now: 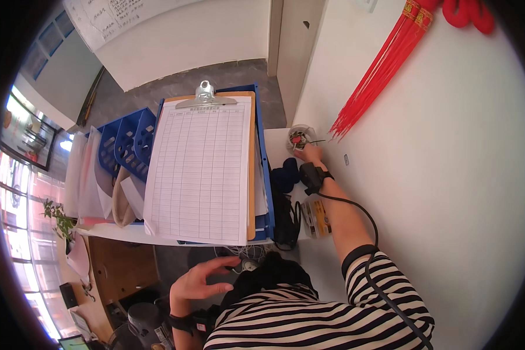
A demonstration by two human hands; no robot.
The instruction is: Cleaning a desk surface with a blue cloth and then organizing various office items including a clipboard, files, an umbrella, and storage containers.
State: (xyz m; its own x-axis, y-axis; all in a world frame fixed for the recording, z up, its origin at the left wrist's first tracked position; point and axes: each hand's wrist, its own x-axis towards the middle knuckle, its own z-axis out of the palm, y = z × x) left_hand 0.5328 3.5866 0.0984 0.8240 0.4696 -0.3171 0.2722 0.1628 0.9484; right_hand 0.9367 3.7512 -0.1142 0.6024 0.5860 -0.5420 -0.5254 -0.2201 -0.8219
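My right hand (310, 154) reaches to a round clear tub (301, 134) of small mixed items, one of them red, by the wall. Its fingertips are at the tub's near rim, and whether they grip anything cannot be made out. My left hand (203, 280) hovers in front of my body with thumb and fingers apart, holding nothing. Between the hands and further forward, a clipboard (251, 175) with a metal clip (205, 97) bears a printed table form (201, 175). It lies on top of a blue tray stack (267, 205).
Blue file holders (127, 140) with papers stand left of the clipboard. Dark blue objects (286, 175), a black bag (285, 223) and a yellow-and-white box (317, 216) lie near my right forearm. A red tassel (376, 78) hangs on the wall. White cables (245, 251) lie below the shelf.
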